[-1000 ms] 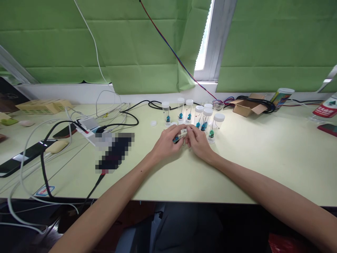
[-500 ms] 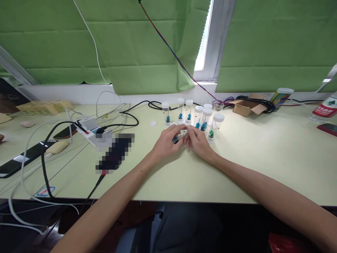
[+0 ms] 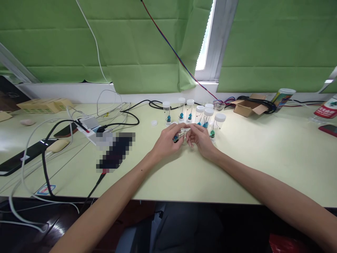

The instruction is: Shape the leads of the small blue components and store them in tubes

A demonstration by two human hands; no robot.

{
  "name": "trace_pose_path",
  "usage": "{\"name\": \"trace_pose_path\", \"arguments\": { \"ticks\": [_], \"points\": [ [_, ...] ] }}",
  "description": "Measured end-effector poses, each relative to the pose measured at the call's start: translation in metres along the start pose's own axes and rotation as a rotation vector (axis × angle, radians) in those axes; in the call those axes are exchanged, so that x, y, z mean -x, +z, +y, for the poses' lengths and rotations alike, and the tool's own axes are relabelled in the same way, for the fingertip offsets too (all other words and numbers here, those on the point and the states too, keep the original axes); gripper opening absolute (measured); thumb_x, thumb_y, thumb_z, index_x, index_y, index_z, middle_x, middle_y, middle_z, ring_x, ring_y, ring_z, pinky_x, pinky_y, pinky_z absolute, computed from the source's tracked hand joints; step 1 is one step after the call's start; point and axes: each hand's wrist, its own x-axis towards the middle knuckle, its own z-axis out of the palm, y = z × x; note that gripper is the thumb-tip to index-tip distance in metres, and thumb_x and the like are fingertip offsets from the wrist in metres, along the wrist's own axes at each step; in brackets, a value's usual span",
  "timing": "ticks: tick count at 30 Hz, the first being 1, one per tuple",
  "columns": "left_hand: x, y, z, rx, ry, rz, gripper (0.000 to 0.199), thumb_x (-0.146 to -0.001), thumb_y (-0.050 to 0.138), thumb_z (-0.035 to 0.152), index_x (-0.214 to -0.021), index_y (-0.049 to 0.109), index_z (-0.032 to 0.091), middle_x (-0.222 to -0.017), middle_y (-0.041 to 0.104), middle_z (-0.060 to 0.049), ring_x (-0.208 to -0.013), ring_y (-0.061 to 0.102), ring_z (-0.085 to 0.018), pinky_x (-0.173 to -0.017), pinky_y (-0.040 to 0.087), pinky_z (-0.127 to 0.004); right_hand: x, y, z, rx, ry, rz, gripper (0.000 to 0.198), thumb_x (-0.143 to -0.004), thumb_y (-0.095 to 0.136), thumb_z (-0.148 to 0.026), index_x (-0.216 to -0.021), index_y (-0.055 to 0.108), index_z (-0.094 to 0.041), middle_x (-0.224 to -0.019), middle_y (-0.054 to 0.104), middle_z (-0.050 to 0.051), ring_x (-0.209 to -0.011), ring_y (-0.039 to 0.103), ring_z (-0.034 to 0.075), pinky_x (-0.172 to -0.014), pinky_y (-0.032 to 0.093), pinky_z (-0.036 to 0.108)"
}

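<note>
My left hand [image 3: 167, 142] is wrapped round a clear vial [image 3: 182, 134], which lies on its side above the table with a small blue part at its left end. At the vial's right end, my right hand [image 3: 204, 141] has its thumb and fingers curled together. Whatever those right fingers pinch is hidden. Just behind both hands stand several upright clear vials with white caps, among them a left one [image 3: 168, 113] and a right one [image 3: 218, 126]. Blue or green parts with thin wire leads sit inside them. A loose white cap [image 3: 154, 123] lies left of the group.
A small open cardboard box [image 3: 247, 107] with black cable stands at the back right, beside a printed can [image 3: 283, 99]. Left are a white power strip [image 3: 91, 128], tangled cables and a pixelated dark object [image 3: 116, 153]. The table's front edge [image 3: 195, 202] runs below my forearms.
My right hand has shifted slightly to the right and its fingers have drawn a little away from the left hand, showing more of the vial. The left hand keeps its hold.
</note>
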Motion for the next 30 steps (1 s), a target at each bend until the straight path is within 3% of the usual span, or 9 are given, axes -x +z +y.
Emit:
{"name": "trace_pose_path", "arguments": {
  "ticks": [6,30],
  "points": [
    [0.0000,0.0007,-0.0001,0.018,-0.016,-0.010,0.035,-0.086,0.056,0.014,-0.120,0.062,0.021,-0.103,0.069,-0.005,-0.077,0.059,-0.014,-0.077,0.051,-0.030,0.0007,0.0010,-0.0035,0.001,0.027,-0.011,0.037,-0.081,0.069,-0.055,-0.089,0.063,-0.019,-0.058,0.060,-0.003,-0.043,0.051,0.010,-0.041,0.038,0.023],
    [-0.0007,-0.0004,0.0008,0.012,-0.042,-0.094,0.034,-0.085,0.057,0.014,-0.118,0.062,0.022,-0.095,0.067,-0.004,-0.077,0.059,-0.014,-0.070,0.048,-0.027,-0.0018,-0.0013,0.0043,-0.055,0.090,-0.004,0.033,-0.079,0.073,-0.049,-0.082,0.064,-0.017,-0.055,0.062,-0.002,-0.041,0.052,0.011,-0.039,0.039,0.022]
  ]
}}
